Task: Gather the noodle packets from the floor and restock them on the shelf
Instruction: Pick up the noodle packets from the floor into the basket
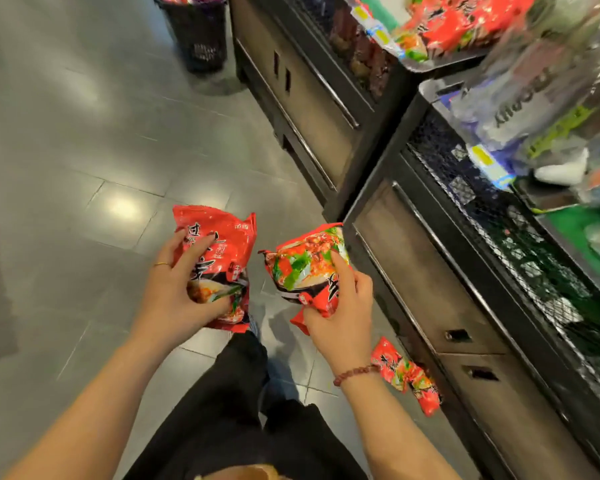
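My left hand (179, 289) grips a red noodle packet (222, 237) from its left side, fingers curled over its front. My right hand (340, 306) holds a second red noodle packet (302, 261) by its lower edge, thumb on the front. Both packets are held above the grey tiled floor. A third red packet (407, 375) lies on the floor against the base of the shelf unit, just right of my right wrist. More red noodle packets (458, 22) lie on the shelf (440, 62) at the upper right.
Dark shelf units with drawers (430, 271) run along the right side. Other packaged goods (534, 109) fill the nearer shelf. A black basket (198, 32) with goods stands on the floor at the top. My dark trouser legs (239, 393) are below.
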Available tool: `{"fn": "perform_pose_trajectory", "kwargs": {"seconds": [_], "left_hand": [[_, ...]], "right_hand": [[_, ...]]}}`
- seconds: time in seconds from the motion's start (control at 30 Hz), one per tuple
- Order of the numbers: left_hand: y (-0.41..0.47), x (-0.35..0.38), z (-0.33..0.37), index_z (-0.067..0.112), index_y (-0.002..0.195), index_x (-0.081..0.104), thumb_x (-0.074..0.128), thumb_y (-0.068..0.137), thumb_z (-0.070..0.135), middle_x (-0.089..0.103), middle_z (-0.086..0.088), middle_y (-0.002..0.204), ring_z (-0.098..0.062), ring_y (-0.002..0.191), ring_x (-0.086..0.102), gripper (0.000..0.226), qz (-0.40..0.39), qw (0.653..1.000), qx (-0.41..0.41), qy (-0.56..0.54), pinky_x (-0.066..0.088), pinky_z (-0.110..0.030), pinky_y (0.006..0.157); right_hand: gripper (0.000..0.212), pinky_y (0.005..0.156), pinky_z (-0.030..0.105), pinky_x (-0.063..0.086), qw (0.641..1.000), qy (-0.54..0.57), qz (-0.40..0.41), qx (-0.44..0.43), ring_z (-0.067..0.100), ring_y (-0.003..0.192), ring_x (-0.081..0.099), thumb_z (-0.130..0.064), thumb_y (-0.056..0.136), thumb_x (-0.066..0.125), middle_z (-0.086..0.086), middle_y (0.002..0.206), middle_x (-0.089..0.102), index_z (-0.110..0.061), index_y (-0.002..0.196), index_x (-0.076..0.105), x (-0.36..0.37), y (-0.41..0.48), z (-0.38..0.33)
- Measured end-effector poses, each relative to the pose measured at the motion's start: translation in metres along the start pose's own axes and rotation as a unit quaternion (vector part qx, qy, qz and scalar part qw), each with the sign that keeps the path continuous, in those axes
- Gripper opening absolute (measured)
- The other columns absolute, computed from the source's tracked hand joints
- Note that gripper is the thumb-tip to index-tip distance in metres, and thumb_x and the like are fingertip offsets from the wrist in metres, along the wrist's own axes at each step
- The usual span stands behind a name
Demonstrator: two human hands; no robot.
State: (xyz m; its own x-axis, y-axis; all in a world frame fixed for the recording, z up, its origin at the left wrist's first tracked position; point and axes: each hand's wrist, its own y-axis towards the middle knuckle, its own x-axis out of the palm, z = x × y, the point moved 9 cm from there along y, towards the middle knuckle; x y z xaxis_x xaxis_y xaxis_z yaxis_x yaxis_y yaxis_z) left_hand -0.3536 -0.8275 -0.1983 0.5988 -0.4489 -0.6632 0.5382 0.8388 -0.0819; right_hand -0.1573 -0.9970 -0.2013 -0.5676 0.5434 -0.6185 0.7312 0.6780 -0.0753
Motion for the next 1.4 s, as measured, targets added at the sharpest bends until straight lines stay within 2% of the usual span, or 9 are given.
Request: {"fn": "perform_pose_trajectory", "kwargs": {"seconds": [0.07, 0.17, 0.37, 0.57, 0.7, 0.8, 0.93, 1.17, 1.4], "left_hand": [[0.019, -0.019, -0.015, 0.048, 0.136, 0.037, 0.088, 0.062, 0.019, 0.016, 0.019, 0.149, -0.013, 0.137, 0.023, 0.095, 0.020, 1.000, -0.021, -0.010, 0.039, -0.036, 0.104], [0.053, -0.045, -0.036, 0.053, 0.132, 0.035, 0.089, 0.061, 0.020, 0.017, 0.019, 0.149, -0.011, 0.135, 0.025, 0.095, 0.042, 0.998, -0.039, -0.016, 0.040, -0.037, 0.104], [0.127, -0.095, -0.060, 0.042, 0.136, 0.042, 0.088, 0.061, 0.015, 0.020, 0.013, 0.151, -0.016, 0.136, 0.026, 0.092, 0.071, 0.995, -0.072, -0.022, 0.037, -0.039, 0.107], [0.205, -0.121, -0.068, 0.036, 0.141, 0.042, 0.087, 0.063, 0.019, 0.018, 0.011, 0.153, -0.018, 0.139, 0.026, 0.092, 0.119, 0.986, -0.118, -0.021, 0.037, -0.040, 0.108], [0.277, -0.125, -0.072, 0.038, 0.141, 0.040, 0.087, 0.064, 0.021, 0.017, 0.014, 0.153, -0.018, 0.139, 0.025, 0.092, 0.148, 0.979, -0.139, -0.029, 0.040, -0.047, 0.108], [0.338, -0.130, -0.068, 0.039, 0.141, 0.039, 0.087, 0.064, 0.020, 0.016, 0.017, 0.151, -0.015, 0.138, 0.024, 0.092, 0.164, 0.973, -0.153, -0.046, 0.042, -0.047, 0.107], [0.418, -0.146, -0.055, 0.039, 0.140, 0.041, 0.087, 0.062, 0.022, 0.017, 0.013, 0.153, -0.017, 0.138, 0.026, 0.092, 0.180, 0.972, -0.152, -0.022, 0.040, -0.048, 0.107], [0.524, -0.171, -0.057, 0.036, 0.140, 0.043, 0.088, 0.061, 0.019, 0.018, 0.011, 0.152, -0.008, 0.133, 0.027, 0.093, 0.200, 0.966, -0.162, -0.032, 0.038, -0.029, 0.103], [0.652, -0.213, -0.106, 0.037, 0.140, 0.041, 0.088, 0.063, 0.020, 0.018, 0.009, 0.152, -0.016, 0.137, 0.028, 0.091, 0.213, 0.961, -0.172, -0.034, 0.037, -0.033, 0.106]], "right_hand": [[0.085, 0.092, 0.025, 0.042, 0.999, -0.006, -0.031, -0.020, 0.018, 0.114, 0.046, -0.013, 0.066, 0.076, -0.001, 0.119, 0.037, -0.028, 0.142, 0.041, 0.021, 0.029, -0.023], [0.084, 0.095, 0.033, 0.047, 0.997, -0.018, -0.058, -0.050, 0.019, 0.114, 0.046, -0.023, 0.063, 0.072, -0.004, 0.117, 0.036, -0.029, 0.141, 0.042, 0.049, 0.070, -0.056], [0.086, 0.095, 0.038, 0.049, 0.994, -0.030, -0.068, -0.077, 0.012, 0.113, 0.042, -0.017, 0.063, 0.081, -0.012, 0.113, 0.031, -0.032, 0.139, 0.042, 0.093, 0.147, -0.100], [0.086, 0.092, 0.024, 0.043, 0.989, -0.033, -0.099, -0.102, 0.011, 0.113, 0.040, -0.016, 0.068, 0.081, -0.013, 0.115, 0.030, -0.034, 0.141, 0.038, 0.128, 0.242, -0.138], [0.087, 0.081, 0.005, 0.031, 0.986, -0.016, -0.126, -0.112, 0.006, 0.109, 0.038, -0.014, 0.067, 0.083, -0.011, 0.115, 0.032, -0.033, 0.140, 0.039, 0.157, 0.326, -0.157], [0.088, 0.080, 0.005, 0.032, 0.980, -0.012, -0.155, -0.123, 0.004, 0.111, 0.036, -0.011, 0.068, 0.082, -0.013, 0.116, 0.030, -0.036, 0.140, 0.038, 0.174, 0.394, -0.179], [0.088, 0.091, 0.017, 0.036, 0.975, -0.022, -0.178, -0.129, 0.005, 0.110, 0.036, -0.012, 0.067, 0.081, -0.010, 0.116, 0.031, -0.033, 0.141, 0.038, 0.188, 0.482, -0.207], [0.084, 0.078, 0.003, 0.030, 0.968, -0.025, -0.205, -0.144, -0.001, 0.104, 0.033, -0.012, 0.070, 0.078, -0.011, 0.117, 0.031, -0.035, 0.140, 0.038, 0.226, 0.593, -0.253], [0.082, 0.071, -0.005, 0.033, 0.968, -0.027, -0.206, -0.140, -0.001, 0.103, 0.034, -0.007, 0.072, 0.076, -0.007, 0.118, 0.033, -0.035, 0.140, 0.039, 0.299, 0.699, -0.297]]}}
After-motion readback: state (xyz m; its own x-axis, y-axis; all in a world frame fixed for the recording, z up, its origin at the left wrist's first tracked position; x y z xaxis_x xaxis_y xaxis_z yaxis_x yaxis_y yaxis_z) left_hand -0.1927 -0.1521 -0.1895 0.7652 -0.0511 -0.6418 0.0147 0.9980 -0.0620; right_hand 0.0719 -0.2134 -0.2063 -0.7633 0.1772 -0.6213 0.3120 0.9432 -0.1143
